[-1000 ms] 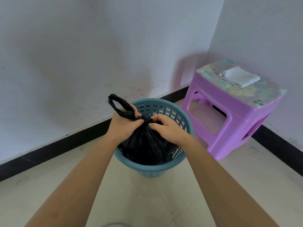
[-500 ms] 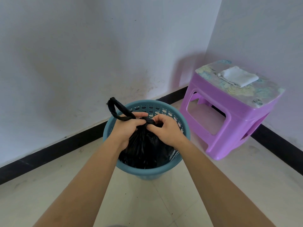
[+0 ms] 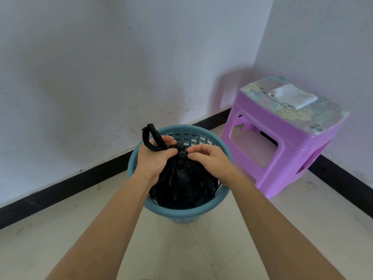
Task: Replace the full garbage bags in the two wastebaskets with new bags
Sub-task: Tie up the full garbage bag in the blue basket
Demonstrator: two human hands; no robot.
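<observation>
Pale tiled floor [image 3: 181, 249], white walls meeting in a corner, black baseboard [image 3: 70, 186] along the bottom of both. Two bare forearms come in from the near edge and converge over a teal wastebasket [image 3: 181, 214] standing on the floor near the wall. Black garbage bag [image 3: 181, 186] sits inside it, bulging up to about rim height, neck gathered and twisted at the top. Left hand [image 3: 154, 158] is closed around the twisted neck; a loop of bag plastic [image 3: 150, 137] sticks up above that fist. Right hand [image 3: 212, 160] is pinching the knot [image 3: 181, 151] with thumb and forefinger, other fingers loosely curled. Both hands close together, almost touching across the knot. Basket wall is perforated, holes visible on the far inside. Beyond the basket to the right, in the room corner, a purple plastic stool [image 3: 278, 158] with a floral-print top, clear of the basket. A folded white cloth [image 3: 292, 96] lies on the stool top, toward its far edge.
</observation>
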